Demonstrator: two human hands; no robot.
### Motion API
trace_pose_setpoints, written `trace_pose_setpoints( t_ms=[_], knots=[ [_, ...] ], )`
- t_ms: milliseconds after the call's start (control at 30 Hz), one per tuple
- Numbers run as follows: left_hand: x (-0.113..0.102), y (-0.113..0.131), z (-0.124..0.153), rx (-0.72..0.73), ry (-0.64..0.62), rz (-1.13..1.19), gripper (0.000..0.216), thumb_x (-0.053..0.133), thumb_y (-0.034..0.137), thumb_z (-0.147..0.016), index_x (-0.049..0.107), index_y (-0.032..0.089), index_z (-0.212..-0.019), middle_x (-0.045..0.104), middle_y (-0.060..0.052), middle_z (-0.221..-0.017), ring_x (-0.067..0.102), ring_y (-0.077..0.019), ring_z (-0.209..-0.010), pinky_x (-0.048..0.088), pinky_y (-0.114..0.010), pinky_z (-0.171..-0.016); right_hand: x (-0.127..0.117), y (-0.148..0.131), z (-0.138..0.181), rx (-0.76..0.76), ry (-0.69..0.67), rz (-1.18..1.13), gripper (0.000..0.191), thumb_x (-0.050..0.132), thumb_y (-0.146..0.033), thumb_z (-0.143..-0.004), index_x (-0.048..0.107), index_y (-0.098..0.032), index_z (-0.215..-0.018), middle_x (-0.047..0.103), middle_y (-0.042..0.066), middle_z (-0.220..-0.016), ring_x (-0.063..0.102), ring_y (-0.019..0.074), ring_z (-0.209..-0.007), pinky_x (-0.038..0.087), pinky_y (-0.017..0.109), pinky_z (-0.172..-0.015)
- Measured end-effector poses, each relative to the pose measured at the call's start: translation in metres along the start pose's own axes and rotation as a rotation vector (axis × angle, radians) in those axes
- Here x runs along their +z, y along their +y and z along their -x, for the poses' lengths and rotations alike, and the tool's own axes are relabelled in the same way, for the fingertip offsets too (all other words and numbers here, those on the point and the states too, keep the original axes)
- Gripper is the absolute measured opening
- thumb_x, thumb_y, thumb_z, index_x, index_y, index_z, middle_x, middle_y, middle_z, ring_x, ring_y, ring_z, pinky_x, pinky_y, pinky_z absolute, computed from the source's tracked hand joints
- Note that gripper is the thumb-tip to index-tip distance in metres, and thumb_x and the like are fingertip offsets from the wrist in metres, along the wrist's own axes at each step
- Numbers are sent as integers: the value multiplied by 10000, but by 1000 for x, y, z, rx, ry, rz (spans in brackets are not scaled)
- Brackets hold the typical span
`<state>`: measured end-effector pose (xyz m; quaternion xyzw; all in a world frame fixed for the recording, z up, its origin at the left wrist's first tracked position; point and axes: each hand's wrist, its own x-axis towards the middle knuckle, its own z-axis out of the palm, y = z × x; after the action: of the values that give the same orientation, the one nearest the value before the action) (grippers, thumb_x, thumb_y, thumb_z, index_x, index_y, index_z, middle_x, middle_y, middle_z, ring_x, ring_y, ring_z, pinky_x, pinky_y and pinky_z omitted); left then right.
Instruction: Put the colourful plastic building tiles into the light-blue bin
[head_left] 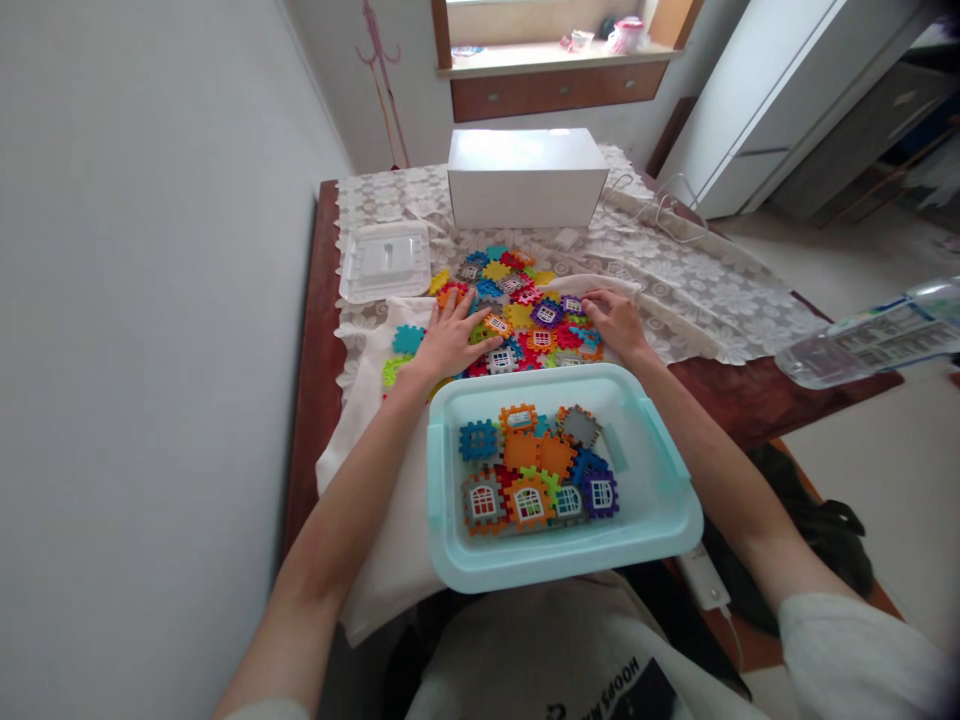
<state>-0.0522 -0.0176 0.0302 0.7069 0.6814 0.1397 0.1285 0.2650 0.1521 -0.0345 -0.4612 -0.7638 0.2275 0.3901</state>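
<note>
A heap of colourful interlocking plastic tiles (517, 305) lies on a white cloth (375, 400) on the table. My left hand (448, 340) rests on the heap's left side, fingers spread flat over the tiles. My right hand (613, 320) is at the heap's right edge, fingers curled down onto tiles; I cannot make out whether it holds one. In front of the heap, on my lap edge, sits a light blue plastic bin (450, 560) holding several tiles (536, 470).
A clear lid (385, 260) lies at the back left of the table. A white box (525, 175) stands behind the heap on a lace tablecloth (712, 300). A plastic bottle (870, 340) juts in from the right. A wall runs along the left.
</note>
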Motion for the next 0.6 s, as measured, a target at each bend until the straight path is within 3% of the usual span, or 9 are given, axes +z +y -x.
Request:
trace_pose_setpoints(
  t_ms=[100, 200, 367, 433, 600],
  knots=[
    [-1, -1, -2, -2, 25, -32, 555, 511, 523, -1160, 658, 275, -1635, 218, -50, -1909, 106, -400, -1789, 120, -650, -1451, 0, 1, -1, -13, 8, -10, 434, 603, -591, -966, 830, -230, -1045, 830, 135, -1222, 754, 346, -1184, 582, 522, -1152],
    [-3, -2, -2, -14, 58, -56, 493, 482, 439, -1174, 713, 283, -1581, 265, -47, -1898, 173, -395, -1780, 184, -651, -1444, 1, 2, -1, -14, 5, -7, 470, 597, -638, -980, 824, -231, -1047, 828, 133, -1234, 752, 347, -1198, 581, 530, -1162],
    [-5, -1, 2, 61, 115, -76, 680, 618, 383, -1124, 449, 282, -1774, 160, -70, -1921, 109, -384, -1790, 155, -648, -1449, 0, 2, -1, -16, 1, -9, 443, 606, -604, -974, 818, -223, -1055, 820, 149, -1252, 750, 373, -1226, 567, 573, -1185],
    [-4, -1, 2, 133, 90, -79, 620, 610, 390, -1132, 516, 291, -1737, 192, -67, -1914, 98, -378, -1792, 128, -666, -1448, 0, 1, -1, -16, -2, -13, 417, 621, -572, -961, 821, -218, -1051, 819, 157, -1253, 752, 383, -1225, 570, 582, -1183],
    [2, -7, 0, 206, 99, -18, 420, 599, 447, -1138, 775, 311, -1494, 439, -48, -1824, 235, -357, -1771, 186, -674, -1443, -1, -1, -1, -16, -7, -7, 375, 631, -539, -956, 816, -223, -1038, 820, 156, -1256, 755, 379, -1228, 582, 575, -1179]
  ],
)
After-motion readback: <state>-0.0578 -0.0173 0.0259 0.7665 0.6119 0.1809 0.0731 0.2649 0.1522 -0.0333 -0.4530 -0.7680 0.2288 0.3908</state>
